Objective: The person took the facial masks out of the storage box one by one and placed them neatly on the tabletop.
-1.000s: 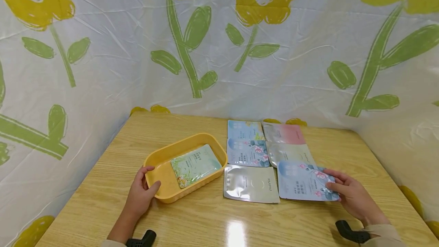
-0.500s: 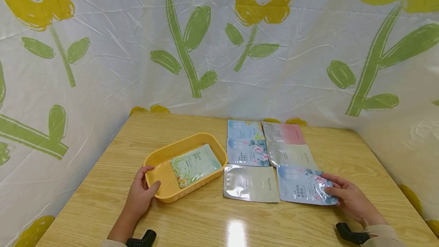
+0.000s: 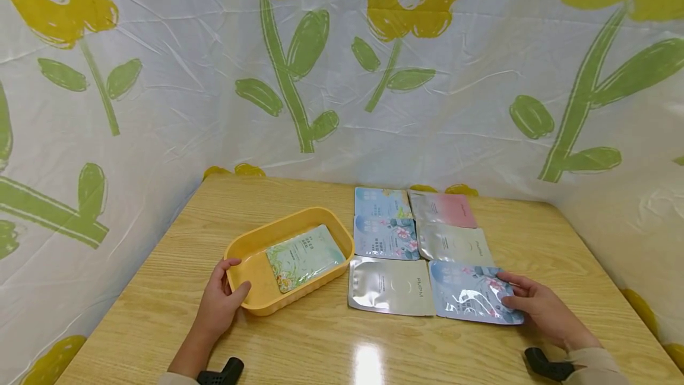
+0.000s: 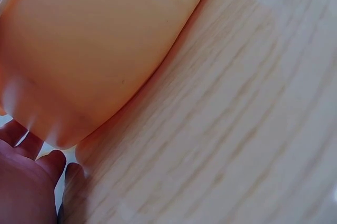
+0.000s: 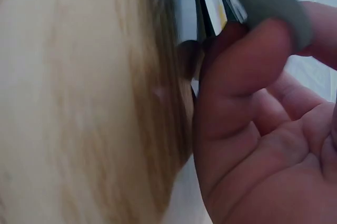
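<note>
Right hand (image 3: 540, 308) pinching blue pouch (image 3: 470, 293) by its right edge, near the tabletop's front right; long axis left-right. Left hand (image 3: 219, 302) curled round tray (image 3: 240, 248) corner, well left of pouch.

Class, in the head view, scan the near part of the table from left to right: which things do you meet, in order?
Left hand → yellow tray → silver packet → blue floral packet → right hand.
</note>
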Available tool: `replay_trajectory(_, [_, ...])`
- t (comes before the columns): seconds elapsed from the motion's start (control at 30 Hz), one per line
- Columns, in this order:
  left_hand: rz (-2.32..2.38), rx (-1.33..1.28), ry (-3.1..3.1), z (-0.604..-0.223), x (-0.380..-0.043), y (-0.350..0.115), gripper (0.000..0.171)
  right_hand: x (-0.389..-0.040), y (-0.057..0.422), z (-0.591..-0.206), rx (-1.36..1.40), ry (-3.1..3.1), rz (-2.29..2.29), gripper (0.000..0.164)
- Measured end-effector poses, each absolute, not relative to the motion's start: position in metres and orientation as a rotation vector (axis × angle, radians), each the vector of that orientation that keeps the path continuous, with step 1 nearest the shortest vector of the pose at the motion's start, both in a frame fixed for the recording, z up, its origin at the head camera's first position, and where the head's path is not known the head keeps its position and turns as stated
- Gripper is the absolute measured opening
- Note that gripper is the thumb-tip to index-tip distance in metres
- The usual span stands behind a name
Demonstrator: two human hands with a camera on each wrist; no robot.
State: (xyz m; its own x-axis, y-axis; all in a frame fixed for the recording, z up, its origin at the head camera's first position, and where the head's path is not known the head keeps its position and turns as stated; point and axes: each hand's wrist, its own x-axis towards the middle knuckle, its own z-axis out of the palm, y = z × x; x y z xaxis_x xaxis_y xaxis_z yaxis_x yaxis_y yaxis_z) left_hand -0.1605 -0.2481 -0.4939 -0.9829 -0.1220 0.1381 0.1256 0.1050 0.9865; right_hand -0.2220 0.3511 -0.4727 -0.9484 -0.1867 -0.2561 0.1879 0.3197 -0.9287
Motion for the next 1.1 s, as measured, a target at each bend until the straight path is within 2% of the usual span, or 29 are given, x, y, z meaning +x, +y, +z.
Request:
replay_trajectory(0.1, [-1.985, 0.003, -2.187, -0.494, -0.161, -0.248, 0.051, -0.223, 0.35, -0.47, -0.066, 2.459, -1.441, 0.06])
replay_trajectory(0.17, [-1.984, 0.008, -2.185, -0.494, -0.161, -0.248, 0.05, -0.223, 0.349, -0.467, -0.113, 2.554, -1.31, 0.065])
replay_trajectory(0.33, [-1.987, 0.013, -2.186, -0.493, -0.162, -0.248, 0.05, -0.222, 0.345, -0.463, -0.127, 2.659, -1.138, 0.066])
replay_trajectory(1.1, [-1.978, 0.015, -2.204, -0.494, -0.161, -0.249, 0.052, -0.22, 0.337, -0.455, -0.135, 2.709, -0.951, 0.069])
